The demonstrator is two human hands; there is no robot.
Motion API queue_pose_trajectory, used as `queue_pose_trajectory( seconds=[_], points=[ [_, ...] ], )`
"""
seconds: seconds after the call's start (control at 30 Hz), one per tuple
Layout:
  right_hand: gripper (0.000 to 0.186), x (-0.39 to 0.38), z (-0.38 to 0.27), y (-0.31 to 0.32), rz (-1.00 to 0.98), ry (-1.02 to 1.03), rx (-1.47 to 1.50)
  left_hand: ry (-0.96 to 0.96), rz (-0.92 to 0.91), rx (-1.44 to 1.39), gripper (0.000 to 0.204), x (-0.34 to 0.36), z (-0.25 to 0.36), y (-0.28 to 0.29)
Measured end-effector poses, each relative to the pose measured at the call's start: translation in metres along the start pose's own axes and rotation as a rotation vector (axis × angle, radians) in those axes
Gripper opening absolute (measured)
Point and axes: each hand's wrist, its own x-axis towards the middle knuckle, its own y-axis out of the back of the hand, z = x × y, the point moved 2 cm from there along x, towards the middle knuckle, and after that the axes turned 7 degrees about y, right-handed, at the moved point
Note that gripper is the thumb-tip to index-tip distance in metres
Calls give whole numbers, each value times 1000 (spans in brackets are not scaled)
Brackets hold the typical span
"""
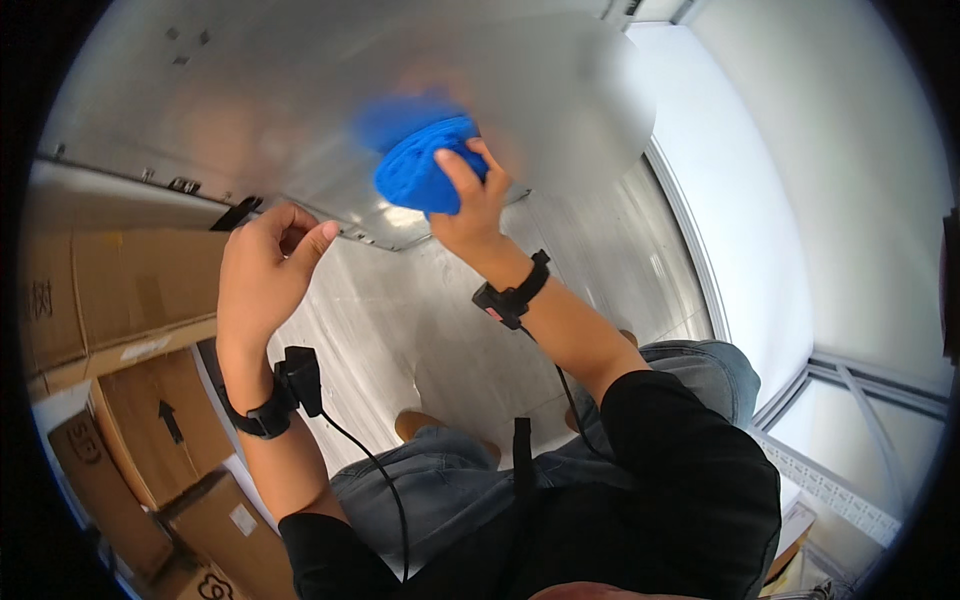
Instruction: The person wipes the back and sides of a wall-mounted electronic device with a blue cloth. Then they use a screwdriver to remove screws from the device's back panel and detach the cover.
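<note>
My right hand [470, 205] is closed round a folded blue cloth [425, 165]. It presses the cloth to a shiny metal panel [300, 100], where a blurred blue reflection shows just above it. Further left, near the panel's lower edge, my left hand [265, 275] is loosely curled, thumb and index brought together. I see nothing between them, though the other fingertips are hidden. A small black piece [237, 213] sits on the edge just beyond that hand. Both wrists wear black straps with small boxes and cables.
Cardboard boxes [150, 280] are stacked along the left side. A white panel [720, 170] curves up on the right, with a metal frame [870, 390] below it. Under my arms lies a grey, streaked floor [370, 300], with my legs at its near side.
</note>
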Motion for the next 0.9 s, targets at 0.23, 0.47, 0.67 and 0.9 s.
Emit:
queue_pose_trajectory(
  seconds=[0.23, 0.47, 0.67, 0.9],
  points=[
    [61, 28, 19, 53, 121, 37, -195, -192, -1, -77, 30, 6, 18, -16],
    [58, 35, 32, 64, 175, -53, -213, -167, -61, -25, 31, 11, 20, -20],
    [60, 40, 33, 66, 155, -50, -226, -181, -61, -36, 30, 10, 21, -20],
    [62, 28, 37, 49, 180, -8, -236, -229, -69, 17, 22, 9, 13, -19]
  ],
)
